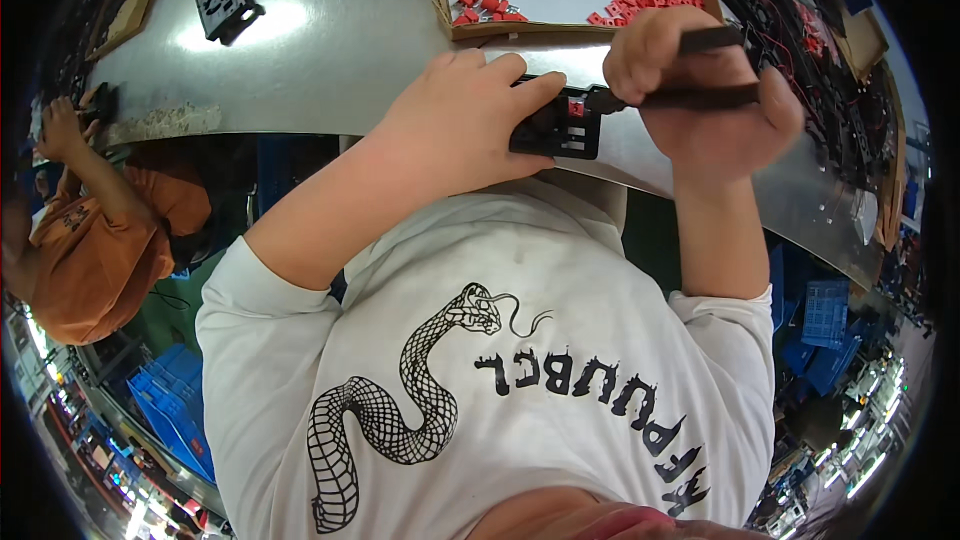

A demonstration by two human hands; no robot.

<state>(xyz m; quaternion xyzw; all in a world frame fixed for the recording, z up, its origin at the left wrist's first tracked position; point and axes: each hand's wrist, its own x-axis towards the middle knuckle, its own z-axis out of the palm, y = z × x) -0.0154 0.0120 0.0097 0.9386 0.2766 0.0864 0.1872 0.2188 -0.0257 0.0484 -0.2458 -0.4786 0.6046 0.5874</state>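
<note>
My left hand [460,115] is closed on a black plastic housing [585,145], holding it at the near edge of the metal table. A small red piece [577,110] sits in the housing's right end. In my right hand [700,130] are black-handled pliers [715,98], their two handles apart and smeared by motion. The dark tip of the pliers is right beside the red piece; I cannot tell if they touch. My fingers hide the left part of the housing.
Beyond my hands a shallow cardboard tray [560,32] holds many red pieces on paper. Another black housing [222,2] with wires lies far left on the metal table [330,50]. Black parts and wires [800,60] pile up at right. A co-worker in orange [110,240] is at left.
</note>
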